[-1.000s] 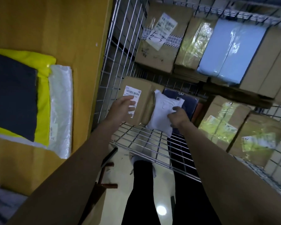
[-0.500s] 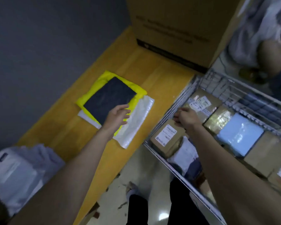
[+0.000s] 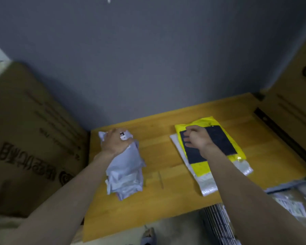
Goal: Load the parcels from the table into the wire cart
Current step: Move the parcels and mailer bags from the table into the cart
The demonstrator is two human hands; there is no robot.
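Note:
On the wooden table [image 3: 159, 128] lies a pile of pale grey poly mailers [image 3: 125, 172] at the left. My left hand [image 3: 116, 142] grips the far end of that pile, fingers curled over it. To the right, a flat black parcel [image 3: 219, 140] sits on a yellow mailer [image 3: 201, 167], which lies on a white one [image 3: 207, 184]. My right hand [image 3: 196, 138] lies on the black parcel with its fingers curled at the parcel's left edge. A corner of the wire cart [image 3: 217, 225] shows at the bottom right.
A big cardboard box [image 3: 34, 138] stands left of the table and another cardboard box [image 3: 293, 103] at the right. A grey wall rises behind. Wrapped parcels [image 3: 290, 200] lie in the cart at the right edge.
Both hands left the cart. The view swung from the cart to the table. My left hand moved from the black parcel to the grey mailers, and my right hand came onto the black parcel.

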